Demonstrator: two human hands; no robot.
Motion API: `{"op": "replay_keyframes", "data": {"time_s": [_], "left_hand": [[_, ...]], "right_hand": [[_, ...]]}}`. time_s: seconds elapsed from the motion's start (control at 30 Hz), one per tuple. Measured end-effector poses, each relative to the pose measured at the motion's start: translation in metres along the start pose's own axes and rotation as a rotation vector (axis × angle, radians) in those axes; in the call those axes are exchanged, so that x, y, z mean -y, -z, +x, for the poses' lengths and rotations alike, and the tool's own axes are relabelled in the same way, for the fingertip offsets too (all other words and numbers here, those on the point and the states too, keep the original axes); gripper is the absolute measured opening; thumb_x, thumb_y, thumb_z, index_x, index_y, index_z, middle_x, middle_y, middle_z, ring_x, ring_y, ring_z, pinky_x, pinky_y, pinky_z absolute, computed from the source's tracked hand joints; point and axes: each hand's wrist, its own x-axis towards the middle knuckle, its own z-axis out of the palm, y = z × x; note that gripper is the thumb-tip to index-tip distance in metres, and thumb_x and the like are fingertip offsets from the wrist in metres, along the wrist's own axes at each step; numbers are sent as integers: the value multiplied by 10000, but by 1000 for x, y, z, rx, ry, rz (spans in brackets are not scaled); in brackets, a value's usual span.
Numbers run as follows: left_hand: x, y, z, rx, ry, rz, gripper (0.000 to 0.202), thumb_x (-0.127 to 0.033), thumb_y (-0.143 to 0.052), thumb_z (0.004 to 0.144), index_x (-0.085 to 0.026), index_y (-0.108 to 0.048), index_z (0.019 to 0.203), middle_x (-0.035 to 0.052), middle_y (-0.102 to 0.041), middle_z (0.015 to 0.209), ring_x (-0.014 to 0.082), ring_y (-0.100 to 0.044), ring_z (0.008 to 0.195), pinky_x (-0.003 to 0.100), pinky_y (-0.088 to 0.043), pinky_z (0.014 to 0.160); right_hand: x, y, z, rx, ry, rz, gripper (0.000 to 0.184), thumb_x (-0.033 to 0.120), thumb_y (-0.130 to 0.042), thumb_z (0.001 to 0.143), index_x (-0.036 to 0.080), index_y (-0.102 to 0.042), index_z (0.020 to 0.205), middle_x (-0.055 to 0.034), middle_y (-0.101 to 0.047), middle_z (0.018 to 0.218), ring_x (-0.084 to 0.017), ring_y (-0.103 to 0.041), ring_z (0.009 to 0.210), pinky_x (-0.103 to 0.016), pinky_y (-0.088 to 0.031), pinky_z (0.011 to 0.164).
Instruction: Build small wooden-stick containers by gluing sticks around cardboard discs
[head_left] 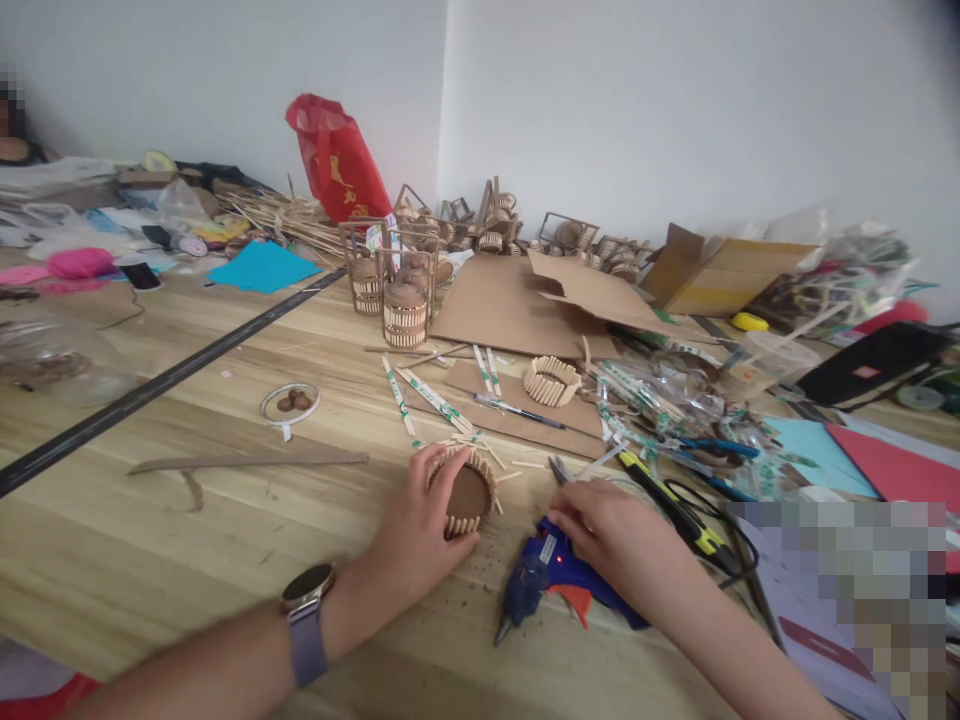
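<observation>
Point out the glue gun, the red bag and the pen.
Glue gun (545,567), head view: on its blue body.
Red bag (339,162), head view: on its front.
Pen (520,412), head view: on its barrel.

1. I count 1 camera, worn on the person's head, so it looks from above the near side of the wooden table (187,540).
2. It faces forward and down, and the tabletop spreads over most of the lower part of the view.
3. The left hand (439,500) and right hand (600,520) come in from the bottom edge, close to the lens, just below the middle.
4. The pale wall (637,110) fills the top, farther off, its vertical line near centre.
5. The wide view reaches the black speaker (874,365) at right.
</observation>
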Motion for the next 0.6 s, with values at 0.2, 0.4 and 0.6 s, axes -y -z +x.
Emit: {"op": "replay_keyframes", "data": {"time_s": [0.2, 0.4, 0.6], "left_hand": [[0, 0, 1, 0, 16, -5, 850, -67, -693, 662, -219, -340, 1420, 176, -360, 1373, 361, -430, 1312, 576, -411, 1066], [0, -1, 1, -18, -4, -34, 878, -53, -682, 651, -244, -324, 1429, 161, -374, 1373, 350, -429, 1315, 573, -403, 1076], [-1, 0, 2, -4, 9, -22, 861, -56, -671, 659, -251, -314, 1418, 165, -369, 1376, 359, -433, 1315, 594, -405, 1068]], "right_hand": [[19, -3, 49, 31, 122, -116, 269, 51, -473, 884, 184, -587, 1088, -94, -707, 988, -211, -680, 917, -244, -420, 699], [27, -11, 61, 30, 151, -190, 236, 68, -467, 905, 159, -545, 1108, -131, -688, 968, -247, -693, 838, -268, -404, 628], [24, -12, 58, 42, 202, -176, 219, 94, -471, 914, 172, -528, 1110, -116, -695, 957, -226, -690, 842, -260, -415, 647]]}}
